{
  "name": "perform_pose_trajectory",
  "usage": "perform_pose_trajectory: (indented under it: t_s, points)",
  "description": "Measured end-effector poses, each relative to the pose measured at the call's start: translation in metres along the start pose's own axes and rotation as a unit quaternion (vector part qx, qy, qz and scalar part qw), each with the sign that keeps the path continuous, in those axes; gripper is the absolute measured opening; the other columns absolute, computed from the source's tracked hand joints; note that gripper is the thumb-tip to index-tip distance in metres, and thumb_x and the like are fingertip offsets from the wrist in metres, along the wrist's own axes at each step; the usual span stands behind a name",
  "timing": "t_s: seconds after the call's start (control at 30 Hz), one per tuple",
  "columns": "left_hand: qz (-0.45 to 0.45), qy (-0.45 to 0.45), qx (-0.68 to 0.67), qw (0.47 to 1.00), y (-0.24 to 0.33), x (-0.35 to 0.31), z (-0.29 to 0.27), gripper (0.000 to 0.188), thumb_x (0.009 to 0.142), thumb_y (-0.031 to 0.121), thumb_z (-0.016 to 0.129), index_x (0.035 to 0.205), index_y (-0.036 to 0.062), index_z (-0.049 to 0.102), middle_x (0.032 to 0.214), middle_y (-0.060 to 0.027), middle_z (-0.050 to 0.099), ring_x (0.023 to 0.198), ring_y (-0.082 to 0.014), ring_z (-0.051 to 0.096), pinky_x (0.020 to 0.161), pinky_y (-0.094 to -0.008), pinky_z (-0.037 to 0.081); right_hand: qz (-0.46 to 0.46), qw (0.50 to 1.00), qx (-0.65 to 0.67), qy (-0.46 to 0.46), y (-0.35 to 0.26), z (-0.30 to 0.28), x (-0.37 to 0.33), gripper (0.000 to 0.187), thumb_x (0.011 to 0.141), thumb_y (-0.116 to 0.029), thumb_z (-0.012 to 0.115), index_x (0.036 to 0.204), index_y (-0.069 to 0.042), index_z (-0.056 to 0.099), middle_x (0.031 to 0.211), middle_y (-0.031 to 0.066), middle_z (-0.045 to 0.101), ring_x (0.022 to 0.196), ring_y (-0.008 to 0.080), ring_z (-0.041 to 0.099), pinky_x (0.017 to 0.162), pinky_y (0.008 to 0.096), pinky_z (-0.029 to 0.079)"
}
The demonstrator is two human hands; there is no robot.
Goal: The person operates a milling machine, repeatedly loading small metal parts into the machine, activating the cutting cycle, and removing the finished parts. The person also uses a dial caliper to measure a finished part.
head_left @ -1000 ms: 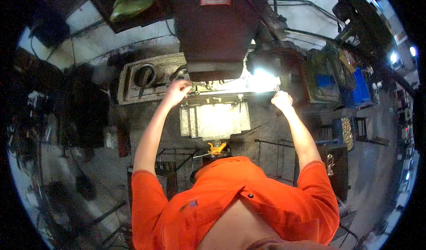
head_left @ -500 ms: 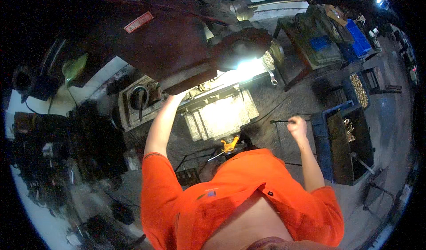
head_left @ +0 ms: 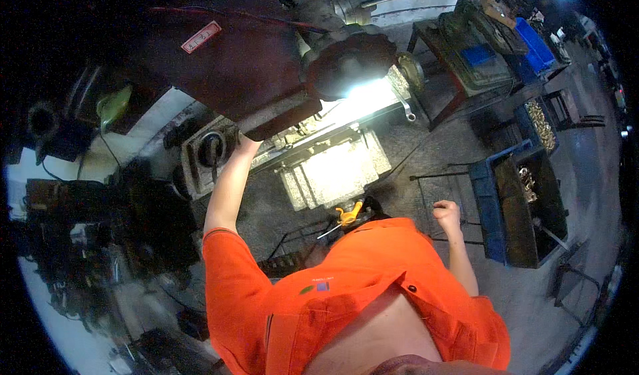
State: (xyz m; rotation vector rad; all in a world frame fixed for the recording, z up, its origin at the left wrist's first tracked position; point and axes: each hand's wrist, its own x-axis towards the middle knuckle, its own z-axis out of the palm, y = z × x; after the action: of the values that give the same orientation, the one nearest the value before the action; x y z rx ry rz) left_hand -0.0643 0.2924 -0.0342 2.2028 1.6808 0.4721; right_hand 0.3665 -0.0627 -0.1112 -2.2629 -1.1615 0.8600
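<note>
My left hand [head_left: 249, 142] reaches in under the dark red machine housing [head_left: 233, 75]; its fingers are hidden behind the housing's lower edge. Beside it runs the long metal machine bed [head_left: 293, 138]. My right hand [head_left: 447, 215] is held out at my right side, its fingers curled closed; anything inside them is hidden. A thin black rod frame [head_left: 439, 176] stands just beyond that hand, apart from it. In front of my belly sits a yellow air blow gun [head_left: 349, 215] with a thin metal nozzle, touched by neither hand.
A bright lamp lights the stepped metal block [head_left: 336, 172] before me. On the bed's right end a wrench [head_left: 409, 112] hangs over the edge. Blue bins [head_left: 489, 208] stand at the right, one by a dark tray [head_left: 526, 242] with metal parts. Another bin [head_left: 540, 125] holds small brass-coloured pieces.
My right hand has drawn back toward me, away from the black rod's end. My left forearm has shifted slightly left, its hand still under the housing. The view has tilted a little.
</note>
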Motion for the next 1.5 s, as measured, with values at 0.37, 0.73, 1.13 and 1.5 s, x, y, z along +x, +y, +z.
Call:
perform_pose_trajectory:
  t_s: [0.37, 0.73, 1.13, 1.5]
  points:
    - [0.020, -0.063, 0.013, 0.998, 0.002, 0.020, 0.014, 0.031, 0.078, 0.028, 0.061, 0.100, 0.0062, 0.060, 0.085, -0.0098, 0.065, 0.077, -0.0247, 0.062, 0.070, -0.0375, 0.048, -0.020, 0.998, -0.029, -0.059, 0.015, 0.022, -0.014, 0.033, 0.059, -0.018, 0.057, 0.085, -0.001, 0.068, 0.076, 0.0176, 0.065, 0.072, 0.0258, 0.065, 0.068, 0.0317, 0.049]
    - [0.017, -0.087, 0.042, 0.995, 0.001, 0.014, 0.036, 0.031, 0.077, 0.030, 0.061, 0.097, 0.0064, 0.061, 0.083, -0.0089, 0.065, 0.076, -0.0243, 0.061, 0.069, -0.0378, 0.048, 0.041, 0.993, -0.039, -0.101, 0.022, 0.014, -0.030, 0.032, 0.060, -0.019, 0.061, 0.087, -0.004, 0.068, 0.079, 0.0143, 0.066, 0.071, 0.0243, 0.064, 0.066, 0.0324, 0.049]
    - [0.105, 0.211, 0.043, 0.971, 0.012, -0.032, 0.014, 0.032, 0.075, 0.033, 0.063, 0.095, 0.0078, 0.063, 0.085, -0.0098, 0.065, 0.079, -0.0275, 0.061, 0.071, -0.0389, 0.048, -0.004, 0.995, -0.021, -0.097, 0.034, 0.018, -0.027, 0.034, 0.059, -0.017, 0.060, 0.088, -0.001, 0.067, 0.073, 0.0155, 0.065, 0.065, 0.0227, 0.063, 0.063, 0.0312, 0.049]
    - [0.019, -0.041, 0.056, 0.997, 0.041, -0.045, 0.037, 0.036, 0.071, 0.031, 0.062, 0.101, 0.0114, 0.062, 0.078, -0.0122, 0.064, 0.076, -0.0282, 0.062, 0.070, -0.0387, 0.049, 0.037, 0.990, 0.004, -0.136, 0.021, 0.013, -0.029, 0.036, 0.060, -0.017, 0.060, 0.091, -0.002, 0.067, 0.072, 0.0149, 0.065, 0.062, 0.0212, 0.063, 0.060, 0.0317, 0.048]
